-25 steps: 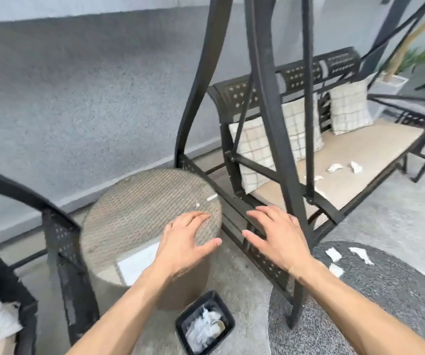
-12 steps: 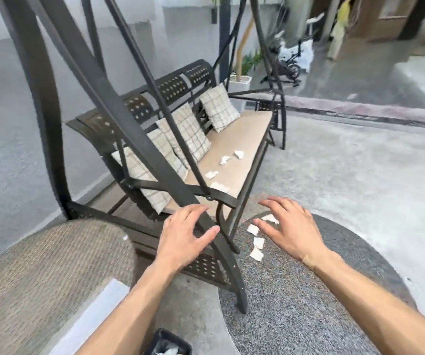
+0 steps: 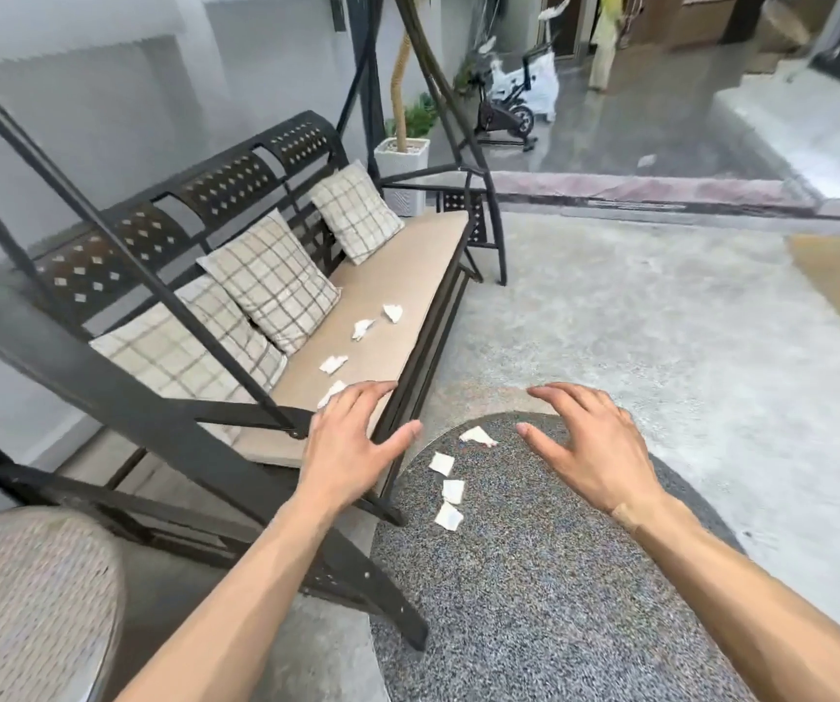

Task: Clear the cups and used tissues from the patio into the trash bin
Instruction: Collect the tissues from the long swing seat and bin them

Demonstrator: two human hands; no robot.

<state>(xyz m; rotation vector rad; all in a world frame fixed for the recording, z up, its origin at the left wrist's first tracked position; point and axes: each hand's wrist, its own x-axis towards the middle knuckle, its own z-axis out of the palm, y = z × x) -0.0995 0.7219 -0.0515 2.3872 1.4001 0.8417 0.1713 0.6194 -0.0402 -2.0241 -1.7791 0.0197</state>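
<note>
Several crumpled white tissues [image 3: 442,463] lie on the round speckled grey table [image 3: 534,575] between my hands. More tissues [image 3: 363,328] are scattered along the beige seat cushion [image 3: 397,276] of the black metal swing bench. My left hand [image 3: 352,443] hovers over the near end of the bench seat, fingers spread and holding nothing; its fingertips partly cover one tissue [image 3: 331,392]. My right hand [image 3: 585,443] floats above the far edge of the table, fingers apart and empty. No cup and no trash bin are in view.
The swing's black frame bars [image 3: 103,377] slant across the left, in front of several checked cushions [image 3: 271,278]. A woven round stool [image 3: 27,600] sits at the lower left. Grey concrete floor spreads to the right; a potted plant [image 3: 402,159] and an exercise bike [image 3: 509,101] stand beyond.
The view has swung right, away from the woven stool and the black bin, which dropped out of sight. Both hands moved forward, the left over the bench end, the right over the table.
</note>
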